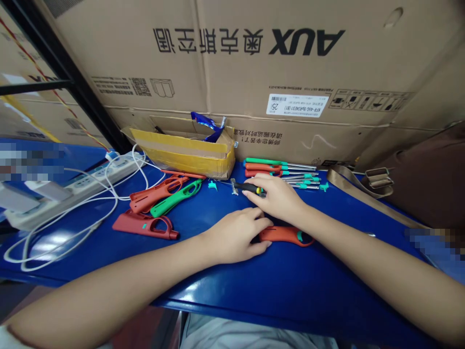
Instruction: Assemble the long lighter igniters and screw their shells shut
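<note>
- Head view, left hand (pixel 241 236): fingers and thumb closed about the near end of an orange lighter (pixel 281 234), which lies flat on the blue table (pixel 218 286) in front of the person.
- Head view, right hand (pixel 278 196): gripping a screwdriver (pixel 247 187) by its black and yellow handle, shaft toward the picture's left. A small metal piece (pixel 234 188) is by the shaft — whether they touch, I cannot tell.
- The right forearm passes over the lighter's far end; a metal tip (pixel 369 234) shows beyond it, and I cannot tell whether it is the lighter's own.
- Past the right hand: several lighters (pixel 263 167) with metal rods, side by side, and a teal piece (pixel 323 187) near their ends.
- Left of the hands: orange casings (pixel 145 198), a green casing (pixel 170 201) and a red casing (pixel 140 224). Another teal part (pixel 212 185) lies near the yellow-taped box (pixel 189 157), which holds a blue packet (pixel 210 127).
- Farther out: a power strip (pixel 72 191) with white cables (pixel 116 184) at left, a buckled strap (pixel 363 196) at right — a large carton (pixel 236 72) behind.
</note>
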The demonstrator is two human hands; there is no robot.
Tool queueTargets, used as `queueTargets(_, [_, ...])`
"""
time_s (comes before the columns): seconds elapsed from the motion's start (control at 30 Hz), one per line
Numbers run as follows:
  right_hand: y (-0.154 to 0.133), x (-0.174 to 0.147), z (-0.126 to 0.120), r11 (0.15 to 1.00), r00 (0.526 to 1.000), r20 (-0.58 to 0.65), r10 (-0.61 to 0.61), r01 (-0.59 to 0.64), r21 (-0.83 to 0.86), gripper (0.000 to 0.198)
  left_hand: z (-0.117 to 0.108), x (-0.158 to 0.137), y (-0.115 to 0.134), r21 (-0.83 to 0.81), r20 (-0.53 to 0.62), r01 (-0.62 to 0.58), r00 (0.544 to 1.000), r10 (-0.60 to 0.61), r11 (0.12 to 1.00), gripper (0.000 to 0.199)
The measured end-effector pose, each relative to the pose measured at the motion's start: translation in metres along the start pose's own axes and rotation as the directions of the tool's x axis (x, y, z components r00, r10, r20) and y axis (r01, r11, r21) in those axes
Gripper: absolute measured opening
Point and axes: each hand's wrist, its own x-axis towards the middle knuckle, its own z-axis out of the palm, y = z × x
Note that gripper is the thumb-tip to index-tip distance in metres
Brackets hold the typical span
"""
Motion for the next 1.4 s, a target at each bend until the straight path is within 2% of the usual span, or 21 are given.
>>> queueTargets(0.23, [0.002, 0.002, 0.001, 1.0, 1.0, 0.006, -0.004, 0.004, 0.025, 0.022, -0.001, 0.0, 0.001, -0.038, 0.006, 0.006, 1.0, -0.006, 0.999, 0.034])
queueTargets(0.4, [0.001, -0.005, -0.006, 0.997, 0.999, -0.041, 0.008, -0.005, 0.083, 0.024, 0.0, 0.0, 0.0, -0.048, 0.009, 0.009, 1.0, -0.009, 0.999, 0.033])
queueTargets(0.47, [0.001, -0.011, -0.013, 0.99, 0.995, -0.087, 0.054, -0.042, 0.133, 0.024, 0.001, 0.0, -0.001, -0.099, 0.001, 0.022, 1.0, -0.022, 0.995, 0.032])
queueTargets(0.53, [0.001, -0.02, -0.022, 0.961, 0.974, -0.158, 0.164, -0.121, 0.249, 0.022, 0.004, 0.0, -0.002, -0.172, -0.014, 0.022, 1.0, -0.024, 0.985, 0.032])
queueTargets(0.63, [0.001, -0.037, -0.036, 0.838, 0.91, -0.212, 0.356, -0.21, 0.504, 0.022, 0.006, 0.001, -0.002, -0.267, -0.033, 0.015, 0.999, -0.025, 0.964, 0.032])
queueTargets(0.77, [0.004, -0.061, -0.051, 0.58, 0.806, -0.158, 0.571, -0.26, 0.772, 0.031, 0.009, 0.003, -0.003, -0.333, -0.063, 0.047, 0.995, -0.072, 0.942, 0.031])
queueTargets(0.87, [0.006, -0.073, -0.056, 0.42, 0.712, -0.147, 0.686, -0.224, 0.879, 0.037, 0.012, 0.005, -0.005, -0.359, -0.084, 0.056, 0.992, -0.092, 0.932, 0.035])
queueTargets(0.93, [0.01, -0.077, -0.055, 0.364, 0.671, -0.164, 0.723, -0.169, 0.916, 0.036, 0.013, 0.006, -0.005, -0.375, -0.083, 0.067, 0.991, -0.105, 0.925, 0.037])
queueTargets(1.0, [0.014, -0.08, -0.054, 0.349, 0.661, -0.181, 0.728, -0.13, 0.928, 0.035, 0.013, 0.007, -0.005, -0.387, -0.079, 0.076, 0.99, -0.115, 0.919, 0.037])
queueTargets(1.07, [0.018, -0.081, -0.051, 0.354, 0.675, -0.183, 0.715, -0.123, 0.927, 0.034, 0.012, 0.008, -0.004, -0.388, -0.08, 0.073, 0.99, -0.113, 0.919, 0.037])
queueTargets(1.23, [0.028, -0.084, -0.041, 0.353, 0.672, -0.156, 0.724, -0.166, 0.921, 0.037, 0.007, 0.008, -0.002, -0.344, -0.077, 0.049, 0.994, -0.08, 0.938, 0.041])
queueTargets(1.3, [0.03, -0.085, -0.037, 0.378, 0.683, -0.147, 0.716, -0.202, 0.904, 0.036, 0.005, 0.005, 0.001, -0.252, -0.064, 0.036, 0.997, -0.054, 0.967, 0.04])
queueTargets(1.4, [0.028, -0.087, -0.031, 0.46, 0.731, -0.139, 0.668, -0.26, 0.849, 0.037, 0.003, -0.002, 0.013, -0.033, -0.033, 0.036, 0.999, -0.037, 0.999, 0.029])
